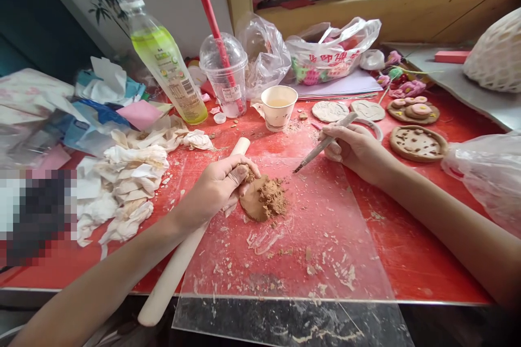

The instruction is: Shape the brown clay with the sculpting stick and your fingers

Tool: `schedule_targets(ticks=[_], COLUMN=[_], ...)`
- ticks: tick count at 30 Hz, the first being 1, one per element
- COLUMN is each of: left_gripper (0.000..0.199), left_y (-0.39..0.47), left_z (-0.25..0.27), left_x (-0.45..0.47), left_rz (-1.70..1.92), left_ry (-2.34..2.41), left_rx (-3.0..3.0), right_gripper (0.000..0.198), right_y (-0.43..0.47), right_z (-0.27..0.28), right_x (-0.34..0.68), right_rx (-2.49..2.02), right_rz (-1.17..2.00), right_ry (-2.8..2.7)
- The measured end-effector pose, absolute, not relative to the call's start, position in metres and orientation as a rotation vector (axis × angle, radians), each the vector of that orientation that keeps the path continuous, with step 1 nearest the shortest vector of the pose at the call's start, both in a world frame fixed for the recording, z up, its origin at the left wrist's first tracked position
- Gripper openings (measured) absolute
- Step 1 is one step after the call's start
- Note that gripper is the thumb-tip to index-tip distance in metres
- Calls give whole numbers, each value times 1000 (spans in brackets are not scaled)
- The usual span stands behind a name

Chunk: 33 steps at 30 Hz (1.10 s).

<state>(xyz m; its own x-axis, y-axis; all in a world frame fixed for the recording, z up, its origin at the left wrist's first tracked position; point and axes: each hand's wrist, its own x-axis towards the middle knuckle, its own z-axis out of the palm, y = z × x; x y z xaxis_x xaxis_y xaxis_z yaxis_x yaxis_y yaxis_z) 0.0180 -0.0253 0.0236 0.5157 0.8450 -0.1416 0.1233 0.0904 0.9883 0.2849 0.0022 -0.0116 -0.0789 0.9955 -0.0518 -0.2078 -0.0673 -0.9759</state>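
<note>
My left hand pinches a small crumbly lump of brown clay between thumb and fingers. Right beside it lies a flat brown clay disc, with loose clay crumbs heaped on its right part. My right hand grips a thin paintbrush, its dark tip pointing down and left, apart from the clay. Under the clay is a clear plastic sheet, smeared with dry residue. A pale rolling pin lies diagonally beneath my left forearm, partly hidden by it.
Behind the clay stand a paper cup of liquid, a lidded plastic cup with a red straw, and a green drink bottle. Crumpled tissues pile up at left. Decorated clay discs and a plastic bag sit at right.
</note>
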Motion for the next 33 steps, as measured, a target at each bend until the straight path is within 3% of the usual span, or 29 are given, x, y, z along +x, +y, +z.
schedule_targets(ticks=[6, 13, 19, 26, 33], left_gripper=[20, 44, 27, 16, 18], left_y=[-25, -28, -30, -31, -34], left_z=[26, 29, 24, 28, 36], left_x=[19, 22, 19, 15, 16], left_rz=[638, 713, 798, 560, 815], left_ry=[792, 984, 1044, 768, 907], left_rx=[1363, 1654, 1689, 1717, 2050], right_gripper=[20, 17, 22, 21, 19], right_y=[3, 2, 1, 1, 2], right_z=[-12, -10, -9, -9, -10], right_x=[287, 285, 283, 284, 285], right_rx=[-1070, -1089, -1088, -1094, -1089], right_rz=[1397, 1423, 1426, 1424, 1434], right_ry=[-1087, -1063, -1059, -1057, -1072])
